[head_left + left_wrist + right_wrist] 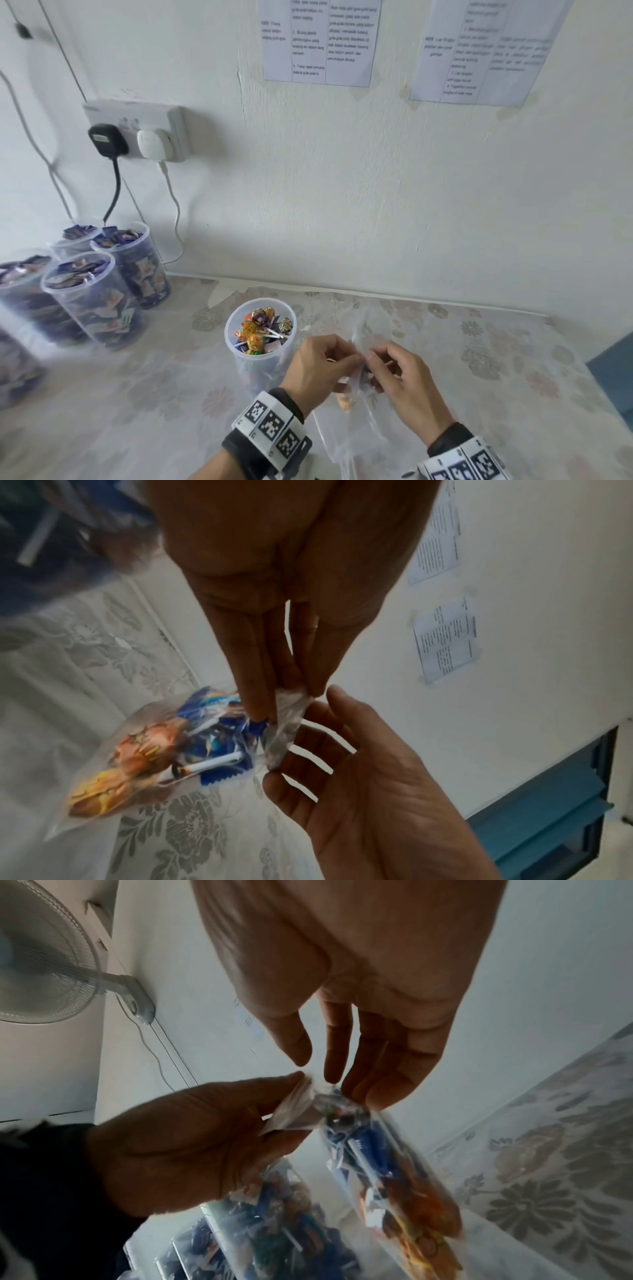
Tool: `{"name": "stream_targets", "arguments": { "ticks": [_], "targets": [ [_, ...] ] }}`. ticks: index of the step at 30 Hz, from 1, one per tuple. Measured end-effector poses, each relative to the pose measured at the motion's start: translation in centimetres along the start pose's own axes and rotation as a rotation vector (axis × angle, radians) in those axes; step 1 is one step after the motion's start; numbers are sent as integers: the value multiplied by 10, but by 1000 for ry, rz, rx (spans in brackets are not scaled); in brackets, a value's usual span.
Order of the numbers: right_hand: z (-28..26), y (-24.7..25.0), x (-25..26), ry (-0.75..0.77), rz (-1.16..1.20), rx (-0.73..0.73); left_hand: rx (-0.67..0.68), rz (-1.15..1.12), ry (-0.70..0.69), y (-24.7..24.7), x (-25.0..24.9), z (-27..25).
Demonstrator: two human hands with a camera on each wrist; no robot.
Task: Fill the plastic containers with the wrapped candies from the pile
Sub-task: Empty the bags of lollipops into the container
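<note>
Head view shows a floral-patterned table (102, 428) against a white wall, with a double socket (137, 128) holding a black and a white plug, two printed sheets (318, 41) taped above, and a cluster of filled plastic containers (85, 294) packed with blue-wrapped candies at the far left. An open container (260, 342) of orange and purple wrapped lollipops stands just left of the hands, its lower wall partly hidden by the left hand (318, 370). Between the hands hangs a clear plastic bag (137, 764) of wrapped candies — blue wrappers, orange lollipops, white sticks — above the tablecloth. Left hand pinches the bag's twisted top (294, 1112) between thumb and fingertips. Right hand (400, 380) has its fingers loosely spread and slightly curled, fingertips (363, 1093) touching the bag's neck, thumb held apart — whether it grips the plastic cannot be told. A wall fan (44, 969) shows in the right wrist view.
</note>
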State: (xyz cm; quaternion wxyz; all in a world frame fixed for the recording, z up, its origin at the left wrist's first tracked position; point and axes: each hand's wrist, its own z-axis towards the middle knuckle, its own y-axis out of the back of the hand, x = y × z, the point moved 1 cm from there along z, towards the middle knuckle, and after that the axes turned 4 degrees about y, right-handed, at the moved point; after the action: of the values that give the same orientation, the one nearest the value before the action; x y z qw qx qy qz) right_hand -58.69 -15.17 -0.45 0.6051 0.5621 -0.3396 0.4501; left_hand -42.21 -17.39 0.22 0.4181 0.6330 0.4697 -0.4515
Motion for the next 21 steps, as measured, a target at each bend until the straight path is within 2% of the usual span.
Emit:
{"name": "stream_targets", "arguments": {
  "ticks": [4, 11, 17, 21],
  "targets": [
    [-3, -8, 10, -16, 69, -12, 46, -80, 27, 11, 2, -7],
    [-5, -21, 21, -50, 149, 25, 114, -70, -14, 16, 7, -9],
    [-6, -20, 22, -90, 245, 77, 165, -247, 65, 18, 9, -15],
    [-7, -20, 21, -97, 174, 88, 143, -300, 82, 19, 9, -19]
  ]
}}
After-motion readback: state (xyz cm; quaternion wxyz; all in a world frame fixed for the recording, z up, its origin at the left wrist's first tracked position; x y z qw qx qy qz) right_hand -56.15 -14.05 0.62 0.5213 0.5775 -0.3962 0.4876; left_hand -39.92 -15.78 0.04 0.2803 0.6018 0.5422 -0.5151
